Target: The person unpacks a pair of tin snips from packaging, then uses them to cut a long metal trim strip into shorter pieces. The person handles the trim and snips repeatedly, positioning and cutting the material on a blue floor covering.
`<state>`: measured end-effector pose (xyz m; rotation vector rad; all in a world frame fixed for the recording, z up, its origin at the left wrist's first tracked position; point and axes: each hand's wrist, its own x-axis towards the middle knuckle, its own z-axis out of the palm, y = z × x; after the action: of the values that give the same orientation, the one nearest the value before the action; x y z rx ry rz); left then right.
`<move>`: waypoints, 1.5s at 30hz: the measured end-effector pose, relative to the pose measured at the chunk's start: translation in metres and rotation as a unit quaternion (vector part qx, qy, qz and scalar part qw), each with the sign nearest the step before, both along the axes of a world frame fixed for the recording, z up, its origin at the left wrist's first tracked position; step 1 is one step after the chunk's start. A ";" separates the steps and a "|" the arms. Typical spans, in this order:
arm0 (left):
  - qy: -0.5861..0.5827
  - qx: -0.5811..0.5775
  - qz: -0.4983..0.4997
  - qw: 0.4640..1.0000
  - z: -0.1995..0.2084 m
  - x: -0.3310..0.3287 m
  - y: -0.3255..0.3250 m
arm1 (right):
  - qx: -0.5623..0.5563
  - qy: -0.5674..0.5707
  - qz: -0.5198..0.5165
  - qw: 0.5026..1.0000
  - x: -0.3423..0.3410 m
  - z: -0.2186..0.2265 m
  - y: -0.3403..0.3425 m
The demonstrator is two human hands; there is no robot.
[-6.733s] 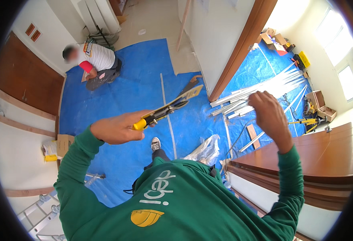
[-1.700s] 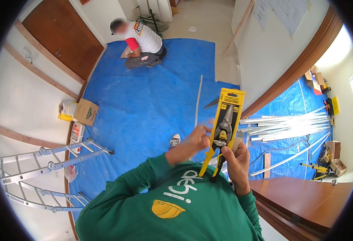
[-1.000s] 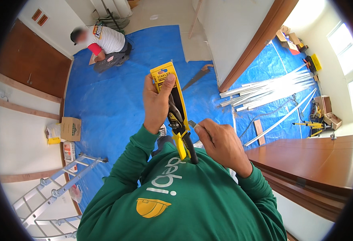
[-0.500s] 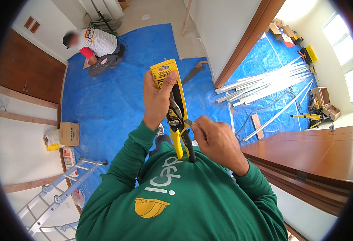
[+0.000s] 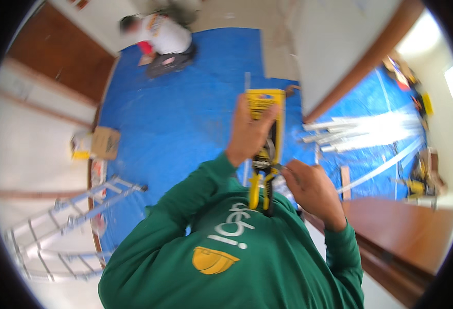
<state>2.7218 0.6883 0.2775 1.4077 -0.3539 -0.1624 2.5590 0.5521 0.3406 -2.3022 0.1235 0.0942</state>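
Observation:
My left hand is closed round a yellow and black backing card, its thumb across the front. A pair of tin snips is mounted on that card, its yellow and black handles pointing down toward my green shirt. My right hand is closed in a pinch beside the snips. From its fingers a small grey blade-like piece sticks out and meets the snips just above the handles. Motion blur hides its exact kind and whether it touches the card.
A crouching person works at the far left on the blue sheet. Long white metal strips lie at the right, past a door frame. An aluminium ladder and a cardboard box stand left; a brown wooden panel is near right.
The whole view has swung, so the room and my hands sit further right in the picture, with blur. Both hands keep their holds, and the snips remain on the card.

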 end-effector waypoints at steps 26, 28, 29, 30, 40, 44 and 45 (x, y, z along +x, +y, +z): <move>0.132 -0.104 -0.095 0.981 0.004 0.023 0.016 | 0.186 -0.055 -0.191 0.962 0.007 -0.018 0.022; 0.133 -0.092 -0.114 0.980 0.007 0.021 0.009 | 0.257 -0.131 -0.195 0.937 0.026 -0.048 0.019; 0.127 -0.082 -0.108 0.983 0.006 0.021 0.003 | 0.291 -0.172 -0.192 0.922 0.035 -0.062 0.016; 0.122 -0.072 -0.100 0.985 0.003 0.020 -0.001 | 0.341 -0.140 -0.185 0.911 0.041 -0.066 0.016; 0.294 -0.017 -0.167 0.941 -0.056 -0.028 -0.005 | 0.186 -0.150 -0.279 0.930 0.040 -0.101 0.024; 0.273 0.021 -0.269 0.923 -0.064 -0.035 0.004 | 0.166 -0.118 -0.303 0.931 0.030 -0.089 0.015; 0.266 0.027 -0.282 0.921 -0.058 -0.037 0.005 | 0.177 -0.106 -0.305 0.930 0.027 -0.090 0.014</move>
<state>2.6844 0.6934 0.2190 1.2222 -0.2917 -1.0146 2.5860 0.5660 0.2503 -1.8075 0.6474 -0.4186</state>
